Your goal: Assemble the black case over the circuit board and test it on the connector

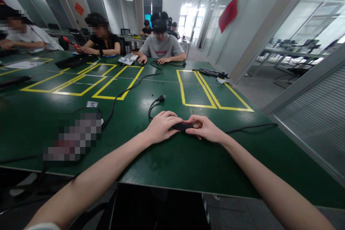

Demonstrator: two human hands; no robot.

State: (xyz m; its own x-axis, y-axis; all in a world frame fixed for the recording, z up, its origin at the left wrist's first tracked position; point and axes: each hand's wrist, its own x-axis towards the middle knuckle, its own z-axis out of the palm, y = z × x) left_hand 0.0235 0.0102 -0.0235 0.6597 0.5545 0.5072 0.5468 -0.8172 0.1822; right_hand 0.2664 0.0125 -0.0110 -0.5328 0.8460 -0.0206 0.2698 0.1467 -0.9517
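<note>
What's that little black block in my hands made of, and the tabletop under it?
The black block is probably hard plastic, matte with a slight sheen. The tabletop seems a smooth green rubbery mat with soft glare; hard to confirm.

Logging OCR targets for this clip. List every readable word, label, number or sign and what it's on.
"wassup" (first letter unsure): red print on the grey T-shirt of the person opposite.
Unreadable: red banner on the glass wall.
Blurred: red sign far left.
Too small: white tag on the table.
No text visible on the black block held by left hand and right hand.
</note>
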